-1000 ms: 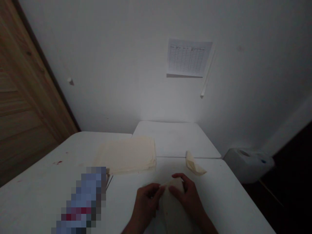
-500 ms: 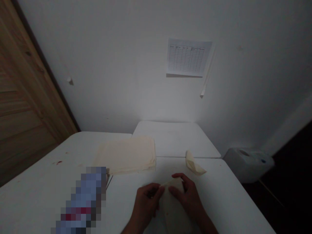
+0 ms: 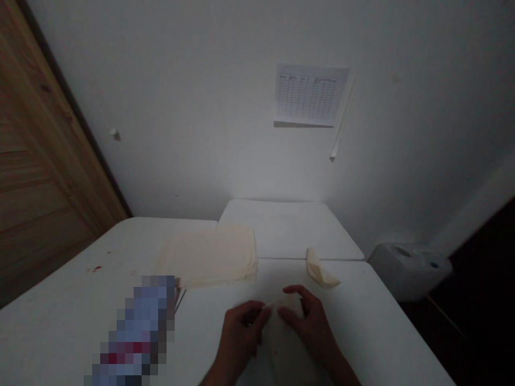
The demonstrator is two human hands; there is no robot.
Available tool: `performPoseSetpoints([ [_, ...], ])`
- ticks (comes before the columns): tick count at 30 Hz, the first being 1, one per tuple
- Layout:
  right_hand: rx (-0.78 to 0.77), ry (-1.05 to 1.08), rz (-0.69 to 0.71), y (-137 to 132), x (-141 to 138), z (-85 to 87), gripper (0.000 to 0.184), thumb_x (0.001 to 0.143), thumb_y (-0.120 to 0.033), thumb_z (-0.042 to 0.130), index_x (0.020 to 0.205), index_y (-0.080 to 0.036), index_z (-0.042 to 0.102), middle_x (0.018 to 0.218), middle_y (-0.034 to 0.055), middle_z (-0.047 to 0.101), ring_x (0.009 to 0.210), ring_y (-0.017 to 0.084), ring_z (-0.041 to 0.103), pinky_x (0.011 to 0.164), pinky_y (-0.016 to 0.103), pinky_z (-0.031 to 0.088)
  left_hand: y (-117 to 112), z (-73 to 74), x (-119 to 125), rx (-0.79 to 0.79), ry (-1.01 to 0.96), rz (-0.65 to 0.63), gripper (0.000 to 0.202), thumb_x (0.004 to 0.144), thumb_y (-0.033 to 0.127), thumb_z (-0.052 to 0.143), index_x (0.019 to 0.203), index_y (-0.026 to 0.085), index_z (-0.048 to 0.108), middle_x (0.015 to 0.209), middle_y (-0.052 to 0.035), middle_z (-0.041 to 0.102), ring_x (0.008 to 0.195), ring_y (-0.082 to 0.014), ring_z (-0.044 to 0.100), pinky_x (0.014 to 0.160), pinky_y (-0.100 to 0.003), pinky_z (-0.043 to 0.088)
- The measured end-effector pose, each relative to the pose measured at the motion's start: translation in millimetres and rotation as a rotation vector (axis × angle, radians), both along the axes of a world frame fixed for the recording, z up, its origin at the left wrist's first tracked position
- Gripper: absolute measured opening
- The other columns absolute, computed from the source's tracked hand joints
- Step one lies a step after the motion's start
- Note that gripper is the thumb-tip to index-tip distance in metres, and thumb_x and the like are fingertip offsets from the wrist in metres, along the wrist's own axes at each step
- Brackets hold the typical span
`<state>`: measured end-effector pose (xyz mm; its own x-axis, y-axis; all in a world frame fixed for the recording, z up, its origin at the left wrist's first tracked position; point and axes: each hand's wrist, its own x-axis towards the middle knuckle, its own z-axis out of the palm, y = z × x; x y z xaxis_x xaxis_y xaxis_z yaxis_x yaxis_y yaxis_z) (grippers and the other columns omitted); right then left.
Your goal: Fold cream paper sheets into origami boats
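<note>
A thin cream sheet [image 3: 290, 338], folded into a long strip, lies between my hands near the front of the table; whether it is paper or pastry I cannot tell. My left hand [image 3: 244, 331] pinches its upper left corner between thumb and fingers. On the other side, my right hand [image 3: 308, 316] grips the upper right part, thumb on top and fingers curled behind the edge. Beyond the hands, a stack of similar cream sheets [image 3: 213, 256] rests flat on the table. A small folded cream piece [image 3: 319, 271] sits to the right of the stack.
White tables [image 3: 295, 230] butt together, with seams between them. A blurred-out blue object [image 3: 139, 327] lies at the left front. A white plastic container [image 3: 410, 271] stands off the right edge. On the wall [image 3: 193, 118] hangs a printed chart [image 3: 308, 96]; a wooden door [image 3: 36, 177] is at left.
</note>
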<state>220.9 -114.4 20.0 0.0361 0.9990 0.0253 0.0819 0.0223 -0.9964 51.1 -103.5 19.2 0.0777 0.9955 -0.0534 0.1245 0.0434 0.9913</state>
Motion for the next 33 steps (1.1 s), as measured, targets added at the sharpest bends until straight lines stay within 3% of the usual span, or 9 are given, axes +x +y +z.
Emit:
performPoseSetpoints([
  [12, -0.059, 0.035, 0.034, 2.5, 3.9, 2.2, 0.045, 0.069, -0.04, 0.075, 0.105, -0.019, 0.059, 0.069, -0.002, 0.064, 0.058, 0.014, 0.055, 0.052, 0.023, 0.041, -2.3, 13.9, -0.5, -0.022, -0.039, -0.04, 0.05, 0.069, 0.065, 0.066, 0.067, 0.015, 0.068, 0.04, 0.0043, 0.05, 0.029, -0.0073, 0.037, 0.027, -0.017, 0.03],
  [19, -0.072, 0.059, 0.074, 2.6, 9.8, 6.6, 0.037, 0.069, -0.047, 0.074, 0.086, -0.015, 0.066, 0.068, 0.001, 0.062, 0.062, 0.016, 0.056, 0.057, 0.026, 0.042, -1.8, 10.4, -0.3, -0.026, -0.021, -0.09, 0.048, 0.07, 0.063, 0.065, 0.062, 0.016, 0.064, 0.04, 0.0042, 0.05, 0.029, -0.0069, 0.037, 0.026, -0.017, 0.029],
  [25, -0.099, -0.036, 0.018, 8.5, 20.5, -3.1, 0.043, 0.068, -0.055, 0.072, 0.06, -0.016, 0.058, 0.053, -0.0043, 0.048, 0.05, 0.011, 0.044, 0.048, 0.022, 0.033, 1.7, 8.3, -4.4, -0.015, -0.022, -0.103, 0.047, 0.071, 0.063, 0.065, 0.062, 0.016, 0.062, 0.041, 0.005, 0.049, 0.03, -0.0067, 0.037, 0.026, -0.016, 0.03],
  [33, -0.068, -0.028, 0.004, 11.1, 30.6, -6.9, 0.045, 0.069, -0.058, 0.072, 0.065, -0.016, 0.059, 0.057, -0.0034, 0.05, 0.053, 0.011, 0.047, 0.05, 0.023, 0.034, 4.1, 4.2, -7.3, -0.001, -0.018, -0.115, 0.049, 0.072, 0.064, 0.064, 0.064, 0.016, 0.062, 0.042, 0.005, 0.049, 0.03, -0.006, 0.036, 0.026, -0.016, 0.028],
])
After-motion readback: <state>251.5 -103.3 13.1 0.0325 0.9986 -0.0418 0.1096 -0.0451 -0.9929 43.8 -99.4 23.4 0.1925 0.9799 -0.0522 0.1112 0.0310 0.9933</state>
